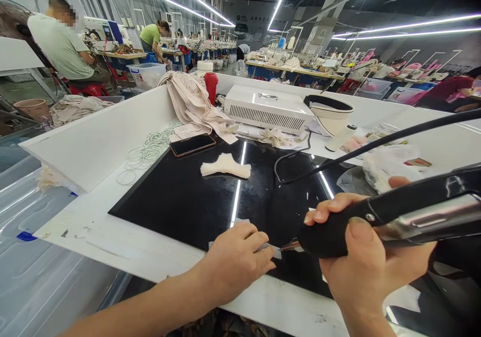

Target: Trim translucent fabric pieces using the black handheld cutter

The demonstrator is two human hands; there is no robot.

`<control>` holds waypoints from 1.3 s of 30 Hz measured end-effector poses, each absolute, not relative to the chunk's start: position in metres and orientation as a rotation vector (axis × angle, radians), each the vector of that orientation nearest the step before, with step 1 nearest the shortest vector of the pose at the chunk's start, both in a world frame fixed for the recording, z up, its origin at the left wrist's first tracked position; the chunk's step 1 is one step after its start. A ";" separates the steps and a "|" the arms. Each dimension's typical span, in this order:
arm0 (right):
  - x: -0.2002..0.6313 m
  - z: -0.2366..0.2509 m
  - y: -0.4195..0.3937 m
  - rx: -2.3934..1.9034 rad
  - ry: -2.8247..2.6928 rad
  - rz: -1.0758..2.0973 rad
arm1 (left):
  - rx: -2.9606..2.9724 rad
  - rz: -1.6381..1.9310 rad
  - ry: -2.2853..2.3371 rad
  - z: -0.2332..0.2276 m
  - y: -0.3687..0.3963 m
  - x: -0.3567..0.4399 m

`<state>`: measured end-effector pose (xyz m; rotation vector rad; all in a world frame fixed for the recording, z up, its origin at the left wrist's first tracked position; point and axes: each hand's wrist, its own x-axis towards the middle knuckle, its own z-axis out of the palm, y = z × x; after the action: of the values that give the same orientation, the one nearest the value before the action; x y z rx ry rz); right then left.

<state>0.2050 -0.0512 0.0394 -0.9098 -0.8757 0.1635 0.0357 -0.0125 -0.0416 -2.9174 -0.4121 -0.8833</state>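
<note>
My right hand [370,267] is wrapped round the black grip of a corded electric cutting tool [334,231], which looks like a hot knife. Its narrow copper-coloured tip meets the right end of a thin grey strip [277,253] on the glossy black sheet [180,201]. With fingers bent and together, my left hand [240,257] presses that strip down and covers most of it. Farther back on the sheet lies a cream padded piece [225,166] with a raised middle. A black cable [376,149] loops across from the tool.
A phone [193,145], tangled pale cord [152,146] and draped beige fabric [190,101] lie at the back left. Behind stand a white vented box [266,107] and a cream bin [330,112]. Plastic bags [394,164] sit right. Other people work at sewing stations beyond.
</note>
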 end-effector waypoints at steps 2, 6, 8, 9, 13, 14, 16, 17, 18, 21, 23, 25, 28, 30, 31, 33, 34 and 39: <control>0.207 0.038 -0.051 -0.899 -0.891 0.165 | -2.913 -0.877 -0.400 -0.042 -0.013 0.036; 0.209 0.036 -0.051 -0.880 -0.898 0.158 | -2.919 -0.919 -0.397 -0.042 -0.014 0.034; 0.209 0.037 -0.051 -0.882 -0.896 0.161 | -2.926 -0.927 -0.401 -0.043 -0.014 0.033; 0.208 0.037 -0.050 -0.885 -0.893 0.162 | -2.928 -0.925 -0.401 -0.044 -0.014 0.033; 0.205 0.042 -0.050 -0.882 -0.858 0.150 | -2.927 -0.937 -0.401 -0.045 -0.015 0.032; 0.205 0.042 -0.049 -0.877 -0.853 0.150 | -2.927 -0.943 -0.406 -0.045 -0.015 0.032; 0.205 0.042 -0.050 -0.866 -0.866 0.157 | -2.924 -0.947 -0.407 -0.044 -0.015 0.032; 0.206 0.041 -0.050 -0.861 -0.881 0.163 | -2.924 -0.944 -0.406 -0.044 -0.015 0.032; 0.207 0.040 -0.050 -0.859 -0.893 0.167 | -2.923 -0.941 -0.406 -0.043 -0.015 0.032; 0.209 0.038 -0.050 -0.861 -0.920 0.161 | -2.925 -0.935 -0.402 -0.043 -0.015 0.032; 0.209 0.038 -0.050 -0.869 -0.916 0.157 | -2.930 -0.927 -0.410 -0.043 -0.015 0.033; 0.208 0.040 -0.051 -0.866 -0.893 0.170 | -2.939 -0.917 -0.419 -0.044 -0.015 0.033; 0.207 0.044 -0.052 -0.866 -0.838 0.188 | -2.948 -0.902 -0.417 -0.043 -0.014 0.032; 0.207 0.045 -0.055 -0.871 -0.827 0.193 | -2.947 -0.890 -0.408 -0.043 -0.013 0.032; 0.207 0.044 -0.056 -0.875 -0.832 0.196 | -2.945 -0.889 -0.407 -0.042 -0.012 0.032; 0.206 0.043 -0.057 -0.883 -0.847 0.202 | -2.945 -0.899 -0.413 -0.042 -0.012 0.032; 0.206 0.043 -0.057 -0.889 -0.852 0.200 | -2.945 -0.909 -0.416 -0.042 -0.012 0.032; 0.205 0.041 -0.056 -0.916 -0.851 0.175 | -2.952 -0.941 -0.407 -0.042 -0.012 0.034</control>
<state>0.2047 -0.0562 0.0415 -0.9160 -0.8507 0.1755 0.0344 -0.0124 -0.0424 -2.9523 -0.4065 -0.9410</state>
